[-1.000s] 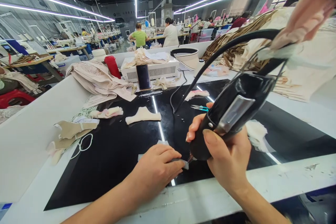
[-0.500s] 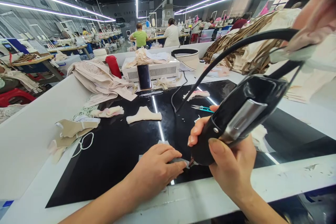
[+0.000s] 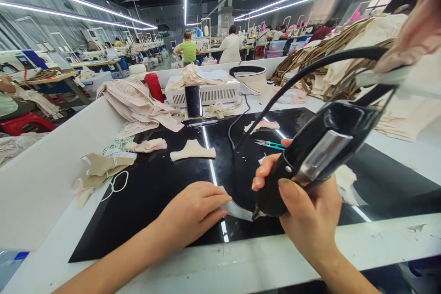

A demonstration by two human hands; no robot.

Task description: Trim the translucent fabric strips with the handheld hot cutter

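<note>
My right hand is wrapped round a black corded handheld power tool with a silver plate on its side. The thin metal tip points down and touches the right end of a pale grey fabric strip. My left hand lies palm down over the strip's left part, its fingers stretched out and close together. Much of the strip is hidden under this hand. Both hands are above a glossy black board. A small cream fabric piece rests beyond my left hand, and teal thread snips lie behind the tool.
A phone leans against a white vented box. Beige fabric and tan pieces are at left, stacked cloth at right. The tool's cord loops upward. Co-workers sit at sewing tables farther back.
My left hand has slid left, away from the tool's tip, uncovering more of the grey strip. The whole view has shifted slightly; my right hand keeps its hold on the tool.
</note>
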